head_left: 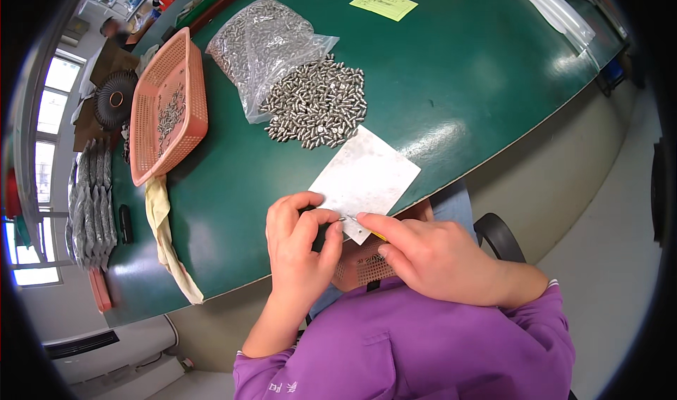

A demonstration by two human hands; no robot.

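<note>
Between thumb and forefinger, my left hand [300, 241] pinches a small silvery metal piece [343, 219] over the near corner of a white paper sheet [370, 167]. My right hand [448, 262] is closed around a slim tool with a yellow handle [379, 236]; its thin tip meets or nearly meets the piece, and most of the handle is hidden in the palm. Beyond the paper lies a heap of small metal pieces [321, 104], spilling from a clear plastic bag [261, 44] full of them. Below my hands, a pink basket [347, 277] sits partly hidden at the table edge.
A larger pink basket [196, 111] with some metal pieces stands on the green table [451, 69] at left. Near it are a yellow cloth [163, 231], a black fan [115, 99] and stacked grey packets [92, 206]. A yellow note [383, 4] lies at the back; another person is far left.
</note>
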